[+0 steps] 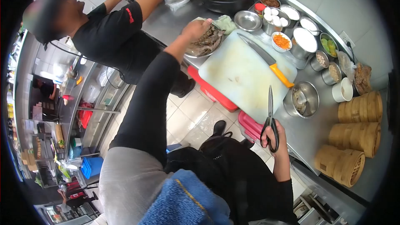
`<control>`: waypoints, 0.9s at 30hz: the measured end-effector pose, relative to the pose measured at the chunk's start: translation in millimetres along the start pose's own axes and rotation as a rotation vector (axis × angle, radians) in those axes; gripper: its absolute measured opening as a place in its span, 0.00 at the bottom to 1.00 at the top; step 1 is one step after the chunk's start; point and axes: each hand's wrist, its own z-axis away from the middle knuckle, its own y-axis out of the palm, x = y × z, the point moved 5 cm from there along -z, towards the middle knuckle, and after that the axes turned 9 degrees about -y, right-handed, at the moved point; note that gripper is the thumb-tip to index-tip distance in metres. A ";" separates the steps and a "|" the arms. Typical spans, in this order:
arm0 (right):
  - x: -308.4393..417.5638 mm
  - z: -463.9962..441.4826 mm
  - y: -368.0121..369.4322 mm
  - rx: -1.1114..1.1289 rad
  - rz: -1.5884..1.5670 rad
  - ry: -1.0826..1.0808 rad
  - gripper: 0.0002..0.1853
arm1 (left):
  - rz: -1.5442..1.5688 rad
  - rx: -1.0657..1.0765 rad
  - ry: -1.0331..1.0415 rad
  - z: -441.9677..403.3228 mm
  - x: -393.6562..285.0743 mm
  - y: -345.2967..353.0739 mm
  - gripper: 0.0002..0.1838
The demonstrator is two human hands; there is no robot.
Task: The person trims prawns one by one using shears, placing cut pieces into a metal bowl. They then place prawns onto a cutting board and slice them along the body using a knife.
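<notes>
My right hand (pixel 275 135) is wrapped round the dark handles of a pair of scissors (pixel 270 108), whose blades point up beside the cutting board's near edge. Stretched forward, my left hand (pixel 195 30) is over a metal bowl of raw shrimp (pixel 205 45). Its fingers look curled together at the bowl's far side; what they grip, if anything, is hidden. Between the hands lies a white cutting board (pixel 237 73). A knife (pixel 266 58) with a yellow handle rests across it. Right of the scissors, a metal bowl (pixel 310 96) holds a few greyish pieces, perhaps shrimp.
Containers of eggs (pixel 275 18), carrot shreds (pixel 281 41) and other ingredients line the wall side. Bamboo steamers (pixel 346 164) are stacked at the right. A co-worker in a black shirt (pixel 112 33) stands at the left. Red and pink bins (pixel 216 93) sit below the board's edge.
</notes>
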 end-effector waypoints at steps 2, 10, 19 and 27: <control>-1.0 8.4 0.3 -0.001 0.009 0.045 0.15 | -0.300 0.089 -0.132 -40.3 23.6 7.1 0.41; 2.3 50.0 -28.6 -0.215 0.063 0.092 0.17 | -0.296 0.025 0.383 -65.4 13.1 31.4 0.23; -4.4 85.7 -86.0 -0.717 -0.033 -0.114 0.19 | 0.016 0.509 1.237 163.1 -304.0 164.9 0.09; -11.5 138.6 -131.7 -0.830 0.079 -0.359 0.21 | -0.899 0.323 1.766 218.6 -341.6 348.4 0.09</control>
